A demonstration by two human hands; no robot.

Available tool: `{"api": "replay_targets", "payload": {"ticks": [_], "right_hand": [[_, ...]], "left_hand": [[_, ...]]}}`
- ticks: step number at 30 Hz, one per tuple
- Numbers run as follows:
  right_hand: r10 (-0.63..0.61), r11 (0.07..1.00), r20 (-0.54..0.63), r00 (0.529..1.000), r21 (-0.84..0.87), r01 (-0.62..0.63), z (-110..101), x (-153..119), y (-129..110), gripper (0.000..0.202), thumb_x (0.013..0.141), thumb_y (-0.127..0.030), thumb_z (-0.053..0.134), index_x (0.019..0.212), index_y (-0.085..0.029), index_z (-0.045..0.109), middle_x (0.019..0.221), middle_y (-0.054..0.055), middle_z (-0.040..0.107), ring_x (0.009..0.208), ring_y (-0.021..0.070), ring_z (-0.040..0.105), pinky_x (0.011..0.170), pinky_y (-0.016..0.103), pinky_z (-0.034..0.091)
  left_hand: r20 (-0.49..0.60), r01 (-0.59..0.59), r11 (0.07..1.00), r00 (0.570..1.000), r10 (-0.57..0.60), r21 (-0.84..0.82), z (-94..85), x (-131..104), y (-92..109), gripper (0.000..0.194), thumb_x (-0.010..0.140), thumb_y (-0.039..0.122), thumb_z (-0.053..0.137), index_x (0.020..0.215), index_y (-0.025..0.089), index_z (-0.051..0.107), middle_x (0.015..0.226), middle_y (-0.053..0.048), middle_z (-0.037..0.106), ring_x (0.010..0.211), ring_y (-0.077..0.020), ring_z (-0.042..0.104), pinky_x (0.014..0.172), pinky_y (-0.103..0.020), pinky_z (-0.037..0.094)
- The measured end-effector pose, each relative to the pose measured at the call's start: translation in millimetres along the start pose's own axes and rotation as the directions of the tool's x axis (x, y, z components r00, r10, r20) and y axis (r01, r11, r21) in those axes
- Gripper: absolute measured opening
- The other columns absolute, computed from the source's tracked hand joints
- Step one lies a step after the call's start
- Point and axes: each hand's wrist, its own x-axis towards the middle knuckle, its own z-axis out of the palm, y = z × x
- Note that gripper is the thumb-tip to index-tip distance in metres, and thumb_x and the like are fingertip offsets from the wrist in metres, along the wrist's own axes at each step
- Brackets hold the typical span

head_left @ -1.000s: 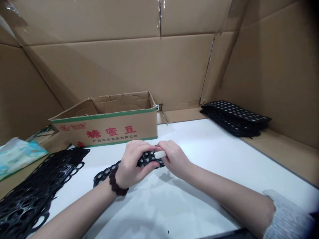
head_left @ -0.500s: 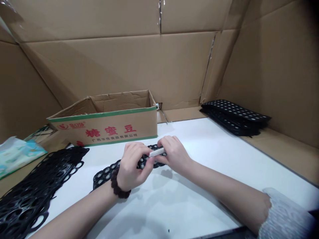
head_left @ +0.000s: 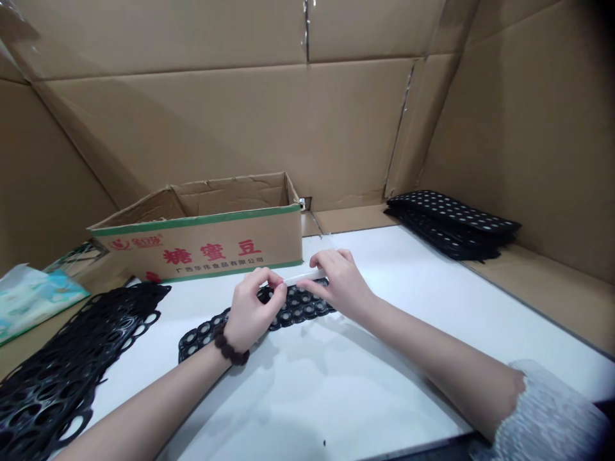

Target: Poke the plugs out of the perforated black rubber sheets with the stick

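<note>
A thin white strip is stretched between my two hands, just above a black sheet of joined rings with pale round centres. At the strip's left end, my left hand pinches it between thumb and forefinger; a dark scrunchie circles that wrist. My right hand is closed on the strip's other end, thumb below and fingers above. Part of the black sheet is hidden behind my left hand and wrist. What the strip is made of I cannot tell.
An open cardboard box stands behind my hands. Black ring-holed sheets lie at the left, near a tissue pack. A stack of black dotted sheets lies at the back right. Cardboard walls surround the white tabletop.
Both hands have shifted slightly up and away over the black sheet, showing more of it. The white strip now appears thinner, seen more edge-on, with my left fingertips at its end.
</note>
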Motion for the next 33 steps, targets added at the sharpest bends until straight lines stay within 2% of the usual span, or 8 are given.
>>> {"api": "replay_targets", "payload": {"ticks": [6, 10, 13, 17, 21, 27, 30, 33], "right_hand": [[-0.018, 0.999, -0.054, 0.998, -0.03, 0.017, 2, 1, 8, 0.03, 0.075, -0.046, 0.05, 0.079, -0.016, 0.047, 0.074, 0.003, 0.056, 0.073, 0.0159, 0.05, 0.078, 0.03, 0.027], [-0.07, 0.995, -0.069, 0.995, -0.07, 0.066, 2, 1, 10, 0.024, 0.077, -0.041, 0.05, 0.078, -0.017, 0.048, 0.075, 0.002, 0.056, 0.078, 0.0164, 0.049, 0.081, 0.031, 0.025], [-0.096, 0.993, -0.071, 0.993, -0.075, 0.091, 1, 2, 11, 0.023, 0.078, -0.04, 0.049, 0.079, -0.018, 0.049, 0.076, 0.002, 0.056, 0.079, 0.0164, 0.049, 0.081, 0.03, 0.026], [-0.126, 0.991, -0.069, 0.99, -0.05, 0.122, 2, 2, 13, 0.024, 0.078, -0.041, 0.049, 0.081, -0.017, 0.049, 0.079, 0.003, 0.056, 0.081, 0.0162, 0.048, 0.079, 0.029, 0.028], [-0.14, 0.99, -0.075, 0.987, -0.043, 0.137, 1, 3, 15, 0.026, 0.078, -0.043, 0.048, 0.083, -0.017, 0.048, 0.083, 0.003, 0.056, 0.084, 0.0159, 0.048, 0.081, 0.03, 0.027], [-0.225, 0.973, -0.074, 0.972, -0.073, 0.22, -2, 4, 13, 0.03, 0.076, -0.048, 0.047, 0.085, -0.019, 0.048, 0.085, 0.004, 0.055, 0.088, 0.0174, 0.048, 0.085, 0.033, 0.026], [-0.134, 0.99, -0.258, 0.957, -0.068, 0.12, -3, 2, 6, 0.043, 0.072, -0.05, 0.051, 0.099, -0.019, 0.042, 0.105, 0.01, 0.048, 0.104, 0.0234, 0.039, 0.088, 0.038, 0.027], [0.135, 0.988, -0.385, 0.913, 0.12, -0.096, -1, 0, -3, 0.05, 0.069, -0.05, 0.054, 0.102, -0.017, 0.036, 0.105, 0.013, 0.042, 0.103, 0.0243, 0.038, 0.085, 0.04, 0.033]], "left_hand": [[0.151, 0.186, 0.976, 0.974, -0.168, -0.117, 3.7, 1, -5, 0.012, 0.073, 0.022, 0.046, 0.063, 0.017, 0.049, 0.061, 0.003, 0.05, 0.061, -0.0106, 0.046, 0.06, -0.02, 0.035], [0.202, 0.316, 0.926, 0.94, -0.276, -0.205, 8.2, 1, -8, 0.013, 0.071, 0.024, 0.048, 0.062, 0.016, 0.049, 0.058, 0.004, 0.048, 0.058, -0.0095, 0.042, 0.055, -0.019, 0.033], [0.237, 0.366, 0.892, 0.921, -0.308, -0.265, 9.8, 0, -9, 0.012, 0.071, 0.024, 0.048, 0.062, 0.016, 0.049, 0.058, 0.004, 0.05, 0.057, -0.0095, 0.043, 0.054, -0.019, 0.032], [0.29, 0.387, 0.857, 0.91, -0.296, -0.341, 8.0, 1, -8, 0.012, 0.07, 0.021, 0.049, 0.06, 0.015, 0.047, 0.057, 0.003, 0.051, 0.056, -0.0089, 0.042, 0.054, -0.019, 0.032], [0.37, 0.375, 0.831, 0.902, -0.224, -0.41, 4.1, 4, -4, 0.013, 0.072, 0.024, 0.05, 0.062, 0.016, 0.047, 0.06, 0.002, 0.053, 0.059, -0.0098, 0.045, 0.058, -0.02, 0.034], [0.383, 0.273, 0.897, 0.915, -0.13, -0.348, 1.7, 5, 1, 0.025, 0.078, 0.031, 0.045, 0.06, 0.015, 0.05, 0.059, 0.002, 0.05, 0.057, -0.0099, 0.044, 0.057, -0.02, 0.034], [0.353, 0.254, 0.907, 0.927, -0.129, -0.336, 3.2, 4, 1, 0.026, 0.08, 0.032, 0.043, 0.062, 0.015, 0.051, 0.062, 0.001, 0.053, 0.061, -0.0109, 0.047, 0.06, -0.021, 0.035], [0.28, 0.241, 0.918, 0.948, -0.152, -0.316, 6.8, 1, 2, 0.027, 0.081, 0.034, 0.041, 0.067, 0.015, 0.054, 0.069, -0.001, 0.056, 0.068, -0.0128, 0.05, 0.066, -0.022, 0.036]]}}
